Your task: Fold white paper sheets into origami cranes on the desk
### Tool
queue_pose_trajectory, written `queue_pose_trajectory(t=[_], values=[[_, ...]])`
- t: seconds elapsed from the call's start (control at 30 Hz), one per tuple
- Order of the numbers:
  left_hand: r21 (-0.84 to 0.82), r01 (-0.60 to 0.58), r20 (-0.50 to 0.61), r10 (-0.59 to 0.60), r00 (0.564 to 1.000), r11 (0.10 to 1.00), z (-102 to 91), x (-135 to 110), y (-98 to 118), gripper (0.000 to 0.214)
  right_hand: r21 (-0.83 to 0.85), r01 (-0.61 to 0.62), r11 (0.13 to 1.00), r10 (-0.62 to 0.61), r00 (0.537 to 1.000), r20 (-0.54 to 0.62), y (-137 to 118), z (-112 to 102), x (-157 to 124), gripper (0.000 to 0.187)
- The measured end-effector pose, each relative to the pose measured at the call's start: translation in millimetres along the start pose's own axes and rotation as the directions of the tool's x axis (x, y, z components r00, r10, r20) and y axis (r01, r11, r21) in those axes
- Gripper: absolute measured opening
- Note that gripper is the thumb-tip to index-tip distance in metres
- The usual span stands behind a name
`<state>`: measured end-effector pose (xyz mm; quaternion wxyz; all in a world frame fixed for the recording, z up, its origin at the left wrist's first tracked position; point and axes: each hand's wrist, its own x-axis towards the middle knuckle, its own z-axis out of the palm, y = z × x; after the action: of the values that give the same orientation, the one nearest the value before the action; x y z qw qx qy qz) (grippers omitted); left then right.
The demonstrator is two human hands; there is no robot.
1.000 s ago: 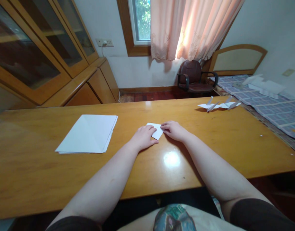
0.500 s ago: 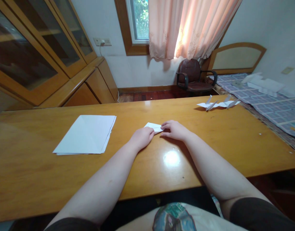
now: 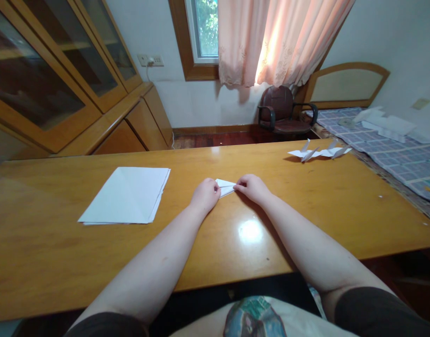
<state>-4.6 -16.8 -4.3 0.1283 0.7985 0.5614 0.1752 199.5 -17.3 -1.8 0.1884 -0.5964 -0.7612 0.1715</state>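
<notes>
A small piece of folded white paper [image 3: 226, 187] lies between my hands on the wooden table, narrowing to a point at its right end. My left hand [image 3: 207, 193] is closed on its wide left end, thumb and fingers pressed together. At the pointed end, my right hand [image 3: 252, 188] pinches the tip between thumb and fingers. Part of the paper's left end is hidden under my left fingers. Off to the left sits a stack of white paper sheets [image 3: 127, 195].
Folded paper cranes [image 3: 318, 153] stand at the table's [image 3: 271, 257] far right corner. Beyond the table are a brown armchair [image 3: 280, 112], a bed [image 3: 383, 135] with white items on it, and a glass-door cabinet [image 3: 77, 84] at the left.
My left hand has shifted slightly up and left and curled around the paper's left end. My right fingers have closed into a pinch at the tip. More of the folds show.
</notes>
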Motion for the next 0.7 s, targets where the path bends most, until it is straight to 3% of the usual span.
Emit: queue_pose_trajectory(t=[0.27,0.4,0.5,0.6,0.7], values=[[-0.021,0.011,-0.042,-0.012,0.999,1.000,-2.0,-2,1,0.013,0.044,-0.012,0.999,0.014,0.999,-0.046,-1,3,1,0.015],[0.044,-0.106,-0.017,0.107,0.994,0.993,-3.0,-9,9,0.031,0.017,0.003,1.000,-0.003,0.999,-0.044,-3,4,1,0.015],[0.223,-0.177,0.043,0.172,0.984,0.959,1.5,-22,26,0.038,-0.027,0.009,1.000,-0.010,0.999,-0.045,-4,4,2,0.014],[0.319,-0.292,0.178,0.245,0.953,0.902,9.5,-37,47,0.056,-0.065,0.015,0.998,-0.018,0.999,-0.048,-4,5,3,0.015],[0.355,-0.277,0.279,0.182,0.943,0.893,15.4,-45,59,0.069,-0.085,0.019,0.996,-0.022,0.999,-0.042,-3,5,4,0.016]])
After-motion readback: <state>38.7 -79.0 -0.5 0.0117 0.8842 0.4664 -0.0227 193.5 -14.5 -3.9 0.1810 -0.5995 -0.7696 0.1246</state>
